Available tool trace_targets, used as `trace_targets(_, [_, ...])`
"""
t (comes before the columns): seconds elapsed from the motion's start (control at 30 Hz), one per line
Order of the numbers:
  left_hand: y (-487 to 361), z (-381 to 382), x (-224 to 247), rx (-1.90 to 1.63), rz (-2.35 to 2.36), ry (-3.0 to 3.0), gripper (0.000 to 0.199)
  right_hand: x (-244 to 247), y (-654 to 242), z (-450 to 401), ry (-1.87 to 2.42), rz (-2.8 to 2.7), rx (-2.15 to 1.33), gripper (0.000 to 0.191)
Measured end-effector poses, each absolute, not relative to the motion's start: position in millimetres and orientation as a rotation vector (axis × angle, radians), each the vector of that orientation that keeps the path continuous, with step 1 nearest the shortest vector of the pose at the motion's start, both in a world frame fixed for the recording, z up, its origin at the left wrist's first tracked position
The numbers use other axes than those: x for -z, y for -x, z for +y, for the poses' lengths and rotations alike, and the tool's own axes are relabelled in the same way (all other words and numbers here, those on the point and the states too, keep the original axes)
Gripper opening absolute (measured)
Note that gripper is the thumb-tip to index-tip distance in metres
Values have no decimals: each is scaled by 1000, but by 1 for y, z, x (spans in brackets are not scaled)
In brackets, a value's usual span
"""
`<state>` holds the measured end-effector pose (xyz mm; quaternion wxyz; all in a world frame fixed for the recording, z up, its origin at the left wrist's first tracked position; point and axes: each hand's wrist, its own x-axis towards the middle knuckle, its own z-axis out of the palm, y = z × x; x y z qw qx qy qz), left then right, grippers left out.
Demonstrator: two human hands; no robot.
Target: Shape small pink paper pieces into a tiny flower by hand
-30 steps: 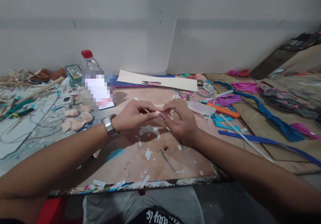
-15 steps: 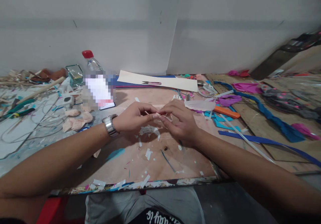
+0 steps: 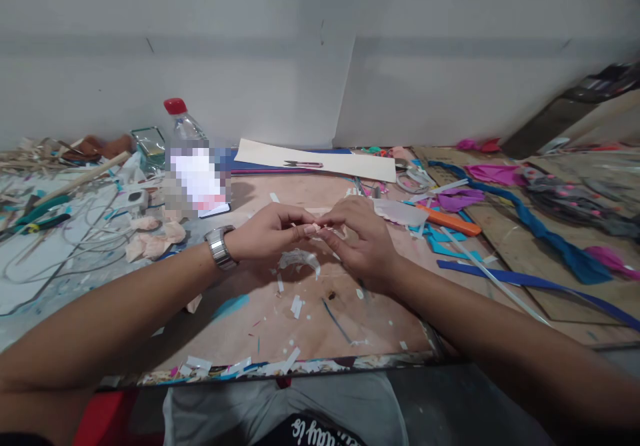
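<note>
My left hand (image 3: 270, 234), with a metal watch (image 3: 219, 247) at its wrist, is closed in a pinch above the middle of the worktable. My right hand (image 3: 367, 243) meets it fingertip to fingertip, also pinching. Between the fingertips is a small pale pink piece (image 3: 317, 228), thin and creased; the fingers cover most of it, so its exact kind is unclear. Below the hands, a curved whitish patch (image 3: 300, 261) that looks like dried glue lies on the wooden tabletop (image 3: 310, 326). Small white scraps (image 3: 297, 307) are scattered nearer the front edge.
A lit phone (image 3: 200, 183) leans by a red-capped bottle (image 3: 176, 107). Thread snips (image 3: 303, 164) rest on a cream strip (image 3: 360, 166) behind. Right are an orange cutter (image 3: 450, 221) and blue strips (image 3: 530, 278); left are green-handled pliers (image 3: 43, 219), cables and crumpled peach paper (image 3: 155, 241).
Both hands stay almost in place, their fingertips shifting only slightly around the small pale pink piece. The whole view has moved a touch.
</note>
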<state>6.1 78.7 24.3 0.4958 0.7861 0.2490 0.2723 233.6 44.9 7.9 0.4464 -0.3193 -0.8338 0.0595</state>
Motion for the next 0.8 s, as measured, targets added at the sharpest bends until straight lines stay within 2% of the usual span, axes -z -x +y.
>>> trace_targets(0.17, [-5, 80, -24, -638, 615, -1887, 34, -10, -233, 45, 782, -2074, -108, 7])
trace_targets(0.37, [-5, 82, -23, -603, 637, -1910, 36, -4, -235, 48, 781, -2126, -44, 20])
trace_targets(0.6, [-8, 79, -23, -594, 614, -1798, 41, -6, -233, 45, 785, -2136, -66, 9])
trace_targets(0.8, [-11, 76, -25, -664, 685, -1634, 40, -5, -232, 45, 823, -2020, -67, 10])
